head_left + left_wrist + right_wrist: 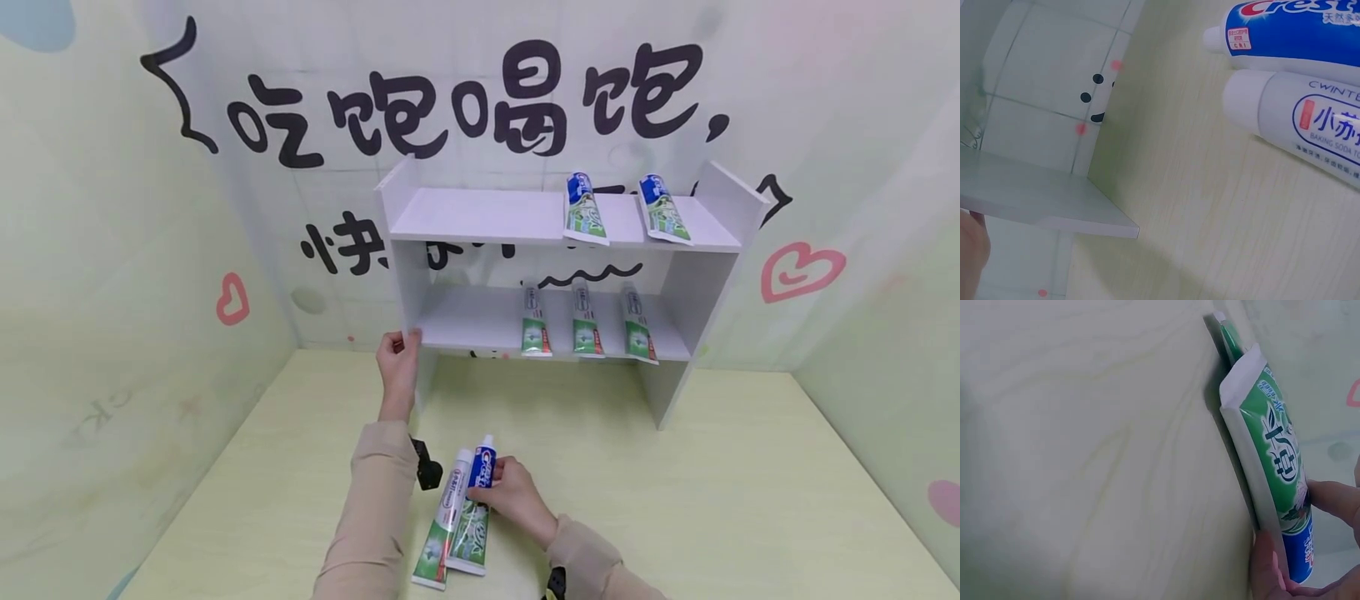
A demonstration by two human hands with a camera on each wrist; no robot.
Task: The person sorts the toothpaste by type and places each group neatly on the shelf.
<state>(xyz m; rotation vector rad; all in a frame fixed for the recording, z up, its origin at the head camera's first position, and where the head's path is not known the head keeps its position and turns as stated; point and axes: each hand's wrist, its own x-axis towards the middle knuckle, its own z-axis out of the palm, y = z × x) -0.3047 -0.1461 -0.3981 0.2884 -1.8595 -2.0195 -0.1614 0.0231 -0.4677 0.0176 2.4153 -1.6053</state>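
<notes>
My right hand (517,497) pinches a blue and green Crest toothpaste tube (480,525) between thumb and fingers, low over the table. In the right wrist view the thumb and fingers hold the sides of this tube (1275,444). Beside it on the left lies a white and green baking soda toothpaste tube (440,533), partly overlapped by the Crest one. At the white shelf's left side panel (408,283) my left hand (397,367) grips the front edge. Only a bit of that hand (971,256) shows in the left wrist view, against the panel.
Two Crest tubes (585,208) lie on the upper shelf board (480,215), toward the right. On the lower board (472,317) are three white and green tubes (536,321). The shelf stands on a pale wooden table (750,500), close to the printed back wall (337,317).
</notes>
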